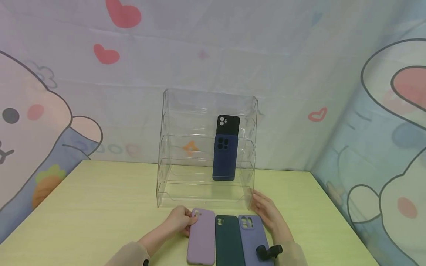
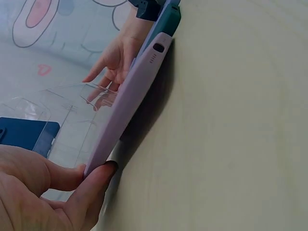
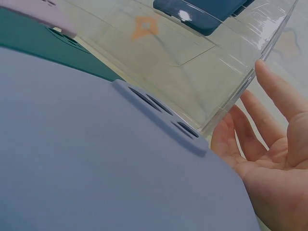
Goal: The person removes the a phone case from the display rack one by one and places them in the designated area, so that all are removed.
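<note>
My left hand (image 1: 181, 220) pinches a pale pink-purple phone case (image 1: 201, 236) at its upper left edge, thumb on top and fingers underneath. In the left wrist view that end of the phone case (image 2: 126, 101) is tilted up off the table, with a shadow beneath. My right hand (image 1: 267, 211) is at the lower right front corner of a clear tiered display rack (image 1: 206, 202). Its loosely extended fingers (image 3: 272, 86) are right at the rack's side panel. Beside the pink-purple case lie a dark green phone case (image 1: 229, 240) and a lavender-blue phone case (image 1: 252, 236).
In the rack's right part, a navy phone case (image 1: 225, 159) stands in front of a black phone case (image 1: 228, 125), one tier lower. The pale yellow table (image 1: 110, 207) ends at a cartoon-printed cloth backdrop (image 1: 283, 74). A small black device (image 1: 269, 252) overlaps the lavender-blue case in the head view.
</note>
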Motion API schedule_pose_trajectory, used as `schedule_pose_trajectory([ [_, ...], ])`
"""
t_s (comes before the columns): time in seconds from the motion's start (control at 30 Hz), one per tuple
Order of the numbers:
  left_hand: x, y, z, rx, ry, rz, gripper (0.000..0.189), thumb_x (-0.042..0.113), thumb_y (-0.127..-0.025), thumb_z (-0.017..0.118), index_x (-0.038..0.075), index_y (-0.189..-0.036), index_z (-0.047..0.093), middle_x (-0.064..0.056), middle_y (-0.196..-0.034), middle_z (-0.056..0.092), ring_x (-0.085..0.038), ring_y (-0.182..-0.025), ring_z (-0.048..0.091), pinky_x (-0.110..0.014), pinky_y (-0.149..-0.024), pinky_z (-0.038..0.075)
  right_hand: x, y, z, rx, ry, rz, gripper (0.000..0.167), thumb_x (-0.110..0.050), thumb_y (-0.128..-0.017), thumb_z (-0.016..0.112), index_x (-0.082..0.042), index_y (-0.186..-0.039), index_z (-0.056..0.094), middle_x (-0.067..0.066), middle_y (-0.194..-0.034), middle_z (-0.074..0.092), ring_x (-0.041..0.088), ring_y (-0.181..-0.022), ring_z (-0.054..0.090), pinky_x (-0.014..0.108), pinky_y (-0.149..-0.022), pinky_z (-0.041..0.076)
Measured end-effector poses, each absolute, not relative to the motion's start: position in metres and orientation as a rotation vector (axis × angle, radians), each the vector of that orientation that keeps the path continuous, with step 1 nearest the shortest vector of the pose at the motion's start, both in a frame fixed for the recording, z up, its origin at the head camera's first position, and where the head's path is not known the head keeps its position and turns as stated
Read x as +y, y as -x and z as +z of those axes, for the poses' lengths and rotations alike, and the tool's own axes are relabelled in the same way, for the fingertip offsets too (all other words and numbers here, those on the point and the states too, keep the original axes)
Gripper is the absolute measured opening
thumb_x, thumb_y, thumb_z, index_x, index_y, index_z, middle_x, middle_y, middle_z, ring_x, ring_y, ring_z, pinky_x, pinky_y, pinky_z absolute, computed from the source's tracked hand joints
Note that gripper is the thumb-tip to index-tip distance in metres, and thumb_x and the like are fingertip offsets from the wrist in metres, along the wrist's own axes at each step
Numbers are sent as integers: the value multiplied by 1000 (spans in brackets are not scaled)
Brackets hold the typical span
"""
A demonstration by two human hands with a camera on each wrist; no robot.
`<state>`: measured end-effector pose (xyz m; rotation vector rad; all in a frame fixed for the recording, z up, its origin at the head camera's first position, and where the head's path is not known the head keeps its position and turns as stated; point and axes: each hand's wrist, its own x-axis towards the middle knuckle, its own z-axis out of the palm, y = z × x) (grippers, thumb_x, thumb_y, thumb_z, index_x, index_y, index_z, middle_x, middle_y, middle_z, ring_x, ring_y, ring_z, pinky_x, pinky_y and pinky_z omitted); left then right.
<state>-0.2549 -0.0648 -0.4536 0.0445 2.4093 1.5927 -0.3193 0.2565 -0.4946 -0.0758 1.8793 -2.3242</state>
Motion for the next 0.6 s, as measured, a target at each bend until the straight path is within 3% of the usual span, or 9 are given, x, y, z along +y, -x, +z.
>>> schedule_pose_trajectory([
  [0.37, -65, 251, -454, 2412, -53, 1565, 11, 1, -91, 65, -9, -88, 62, -11, -69, 64, -11, -52, 62, -26, -53, 58, 257, 319, -495, 1887, 87, -2302, 56, -12, -104, 42, 8, -151, 21, 14, -147, 45, 3, -113, 56, 18, -96, 47],
  [0.6, -66, 251, -453, 2407, -41, 1562, 13, 1, -89, 67, -10, -91, 62, -12, -71, 65, -12, -52, 63, -26, -52, 58, 256, 320, -495, 1902, 87, -2310, 56, -13, -103, 44, 9, -150, 23, 10, -142, 51, 4, -112, 58, 20, -95, 48],
])
